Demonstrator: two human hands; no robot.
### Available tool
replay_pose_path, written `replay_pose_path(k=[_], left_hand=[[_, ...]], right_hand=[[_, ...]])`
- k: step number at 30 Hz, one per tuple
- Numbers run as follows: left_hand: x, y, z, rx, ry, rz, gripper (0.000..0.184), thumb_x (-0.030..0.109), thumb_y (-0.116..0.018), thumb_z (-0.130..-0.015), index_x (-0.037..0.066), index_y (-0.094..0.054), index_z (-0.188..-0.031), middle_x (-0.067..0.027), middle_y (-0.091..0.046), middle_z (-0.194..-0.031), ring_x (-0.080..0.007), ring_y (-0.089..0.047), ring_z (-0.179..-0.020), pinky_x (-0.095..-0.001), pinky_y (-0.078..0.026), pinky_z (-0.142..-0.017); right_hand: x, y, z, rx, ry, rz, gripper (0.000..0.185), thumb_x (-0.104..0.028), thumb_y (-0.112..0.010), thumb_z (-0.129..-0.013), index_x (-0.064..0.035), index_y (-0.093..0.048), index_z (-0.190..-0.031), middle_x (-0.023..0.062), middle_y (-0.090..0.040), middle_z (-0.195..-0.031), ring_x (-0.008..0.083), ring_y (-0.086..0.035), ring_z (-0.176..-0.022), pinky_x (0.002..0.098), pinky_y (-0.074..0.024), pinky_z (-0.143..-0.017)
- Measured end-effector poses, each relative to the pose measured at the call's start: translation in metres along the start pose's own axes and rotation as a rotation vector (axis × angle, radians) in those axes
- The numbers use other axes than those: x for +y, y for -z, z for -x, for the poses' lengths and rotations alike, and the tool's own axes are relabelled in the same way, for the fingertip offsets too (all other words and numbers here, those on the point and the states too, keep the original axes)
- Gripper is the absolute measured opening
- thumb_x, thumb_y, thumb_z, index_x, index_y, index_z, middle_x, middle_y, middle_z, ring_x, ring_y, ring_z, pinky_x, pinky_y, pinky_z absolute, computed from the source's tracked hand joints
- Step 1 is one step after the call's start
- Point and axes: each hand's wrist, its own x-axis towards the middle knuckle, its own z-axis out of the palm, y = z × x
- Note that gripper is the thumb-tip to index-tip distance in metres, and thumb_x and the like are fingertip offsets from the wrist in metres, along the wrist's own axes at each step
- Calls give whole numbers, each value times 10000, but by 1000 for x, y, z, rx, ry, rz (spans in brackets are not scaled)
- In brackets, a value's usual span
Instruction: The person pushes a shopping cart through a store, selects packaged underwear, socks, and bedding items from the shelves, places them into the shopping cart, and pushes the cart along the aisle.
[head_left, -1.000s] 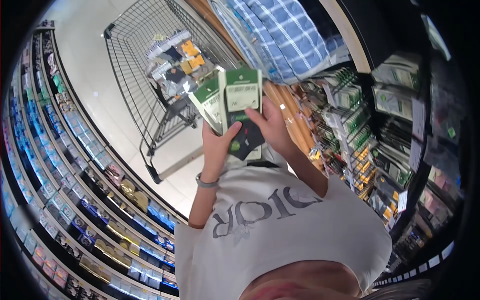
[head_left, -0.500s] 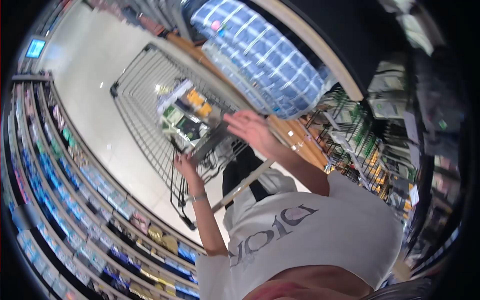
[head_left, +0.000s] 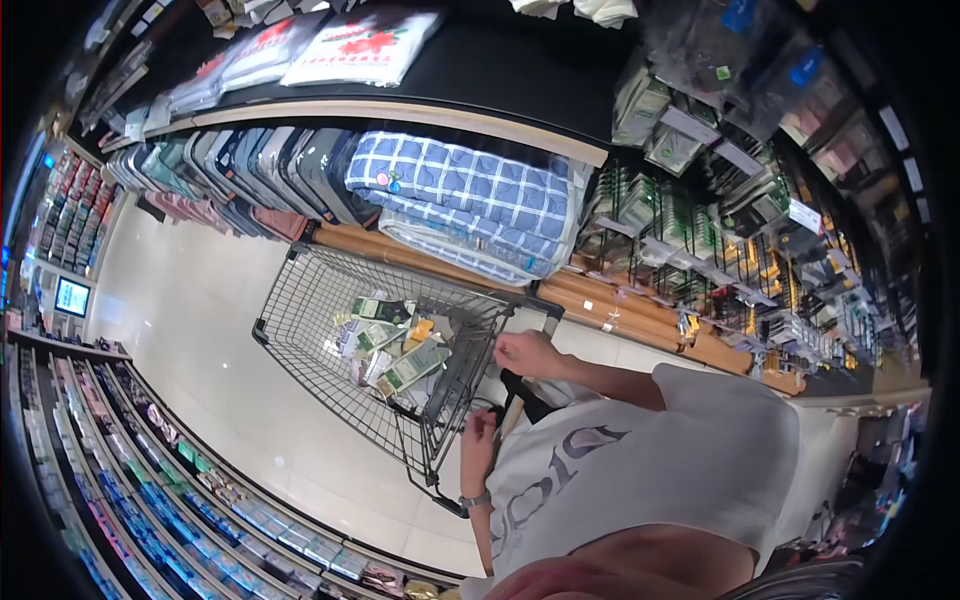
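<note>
A wire shopping cart [head_left: 330, 345] stands in front of my body. Inside it lie several boxed or carded packages [head_left: 412, 366], some green and white, with a yellow item [head_left: 424, 329] among them. My right hand [head_left: 530, 355] hovers over the cart's handle end, fingers curled in, with nothing visible in them. Lower down, beside the cart's near edge, is my left hand [head_left: 480, 428], its fingers loosely bent and partly apart, no object showing. A watch or band [head_left: 476, 499] circles the left wrist. Between the hands passes the light-coloured handle bar [head_left: 514, 412].
Folded blue checked quilts [head_left: 465, 190] fill a low wooden shelf beyond the cart. Hanging packs [head_left: 690, 230] crowd the racks on the right. Curved rows of small goods [head_left: 200, 490] line the left side. A lit screen [head_left: 72, 297] stands far left, past the pale floor [head_left: 190, 310].
Both hands have drawn back from the cart basket toward my body. My right hand's spread fingers have curled in. The packages in the cart appear rearranged, and my view has turned.
</note>
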Motion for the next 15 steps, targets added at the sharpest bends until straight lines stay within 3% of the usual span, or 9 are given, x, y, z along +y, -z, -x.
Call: replay_pose_path(k=[3,4,7,10,13,15], left_hand=[[13,9,-3,-211,133,-268,414,295,-611,-1038,-14,-590,-1313,-146,-735,-999,-242,-707,-937,-342,-536,-872],[23,10,-5,-248,115,-290,467,345,-636,-1013,-19,-589,-1303,-176,-729,-933,-267,-710,-897,-361,-533,-826],[46,15,-10,-311,155,-451,500,380,-658,-989,-11,-589,-1292,-207,-725,-931,-319,-719,-887,-389,-533,-794],[32,23,-25,-314,95,-460,496,414,-654,-965,48,-584,-1292,-279,-718,-1001,-450,-701,-973,-517,-523,-799],[19,26,-45,-233,19,-557,482,386,-663,-946,52,-570,-1280,-288,-714,-1001,-483,-680,-981,-558,-522,-812],[22,28,-58,-111,-8,-698,439,340,-692,-912,66,-621,-1249,-267,-728,-929,-455,-709,-911,-554,-556,-784]], right_hand=[[9,-23,17,-11,-26,109,249,-259,-717,-921,-102,-616,-757,77,-572,-545,310,-617,-504,392,-486,-491],[6,-29,18,71,122,143,287,-263,-708,-925,-106,-587,-718,75,-568,-525,328,-608,-482,428,-493,-475],[4,-55,8,232,170,248,267,-261,-746,-895,-124,-607,-713,74,-584,-534,311,-624,-482,419,-508,-463],[-3,-67,-5,241,149,220,259,-264,-747,-898,-124,-613,-725,80,-604,-556,317,-645,-511,428,-527,-481],[-11,-76,-19,232,173,246,249,-277,-754,-896,-129,-625,-743,80,-629,-582,324,-652,-524,435,-535,-494],[-16,-87,-32,198,151,231,225,-277,-753,-902,-123,-637,-785,80,-637,-606,322,-671,-566,432,-544,-518]])
